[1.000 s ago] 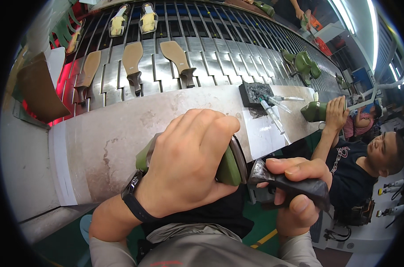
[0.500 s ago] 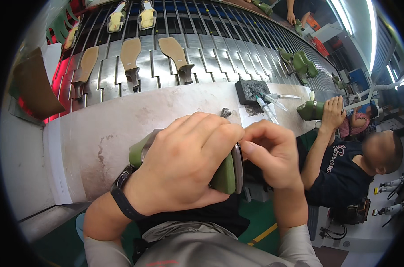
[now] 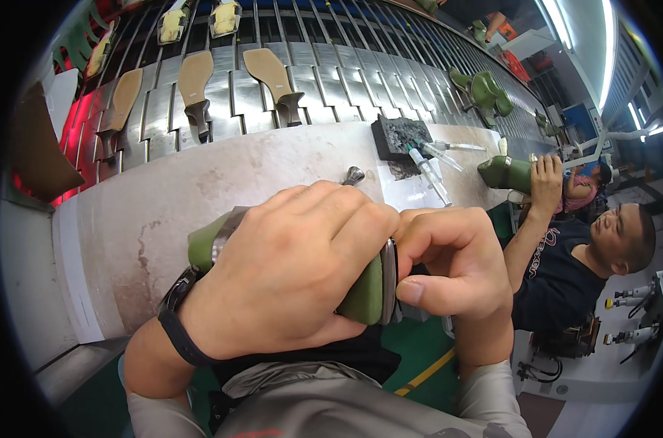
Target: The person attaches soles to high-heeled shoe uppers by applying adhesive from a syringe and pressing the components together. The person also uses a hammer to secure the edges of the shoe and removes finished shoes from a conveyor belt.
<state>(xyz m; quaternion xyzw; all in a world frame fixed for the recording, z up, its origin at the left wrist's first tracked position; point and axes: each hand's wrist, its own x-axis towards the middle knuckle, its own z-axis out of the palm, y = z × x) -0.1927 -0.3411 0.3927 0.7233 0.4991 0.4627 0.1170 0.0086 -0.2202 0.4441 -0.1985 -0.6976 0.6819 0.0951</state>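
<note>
A green shoe [image 3: 364,298] is gripped by my left hand [image 3: 287,270], whose fingers wrap over its top while the thumb lies beneath. One end shows beyond the left wrist, with a shiny band across it. A thin dark layer runs along the shoe's right end. Curled against that end is my right hand [image 3: 466,255], its index finger bent and its thumb at the dark edge. Anything pinched inside those fingers is hidden. Much of the shoe is covered by my left hand.
Beyond the pale worktable [image 3: 120,219] runs a slatted metal conveyor [image 3: 331,91] with tan heeled soles [image 3: 195,79] and green shoes [image 3: 484,95]. A black block [image 3: 401,137], syringes [image 3: 430,175] and a small dark metallic piece [image 3: 354,175] lie on the table. To the right, a co-worker [image 3: 557,270] holds another green shoe [image 3: 503,173].
My right thumb has moved down along the shoe's dark edge, and the right hand has turned slightly. My left hand keeps its grip. The surroundings have shifted a little leftward in view.
</note>
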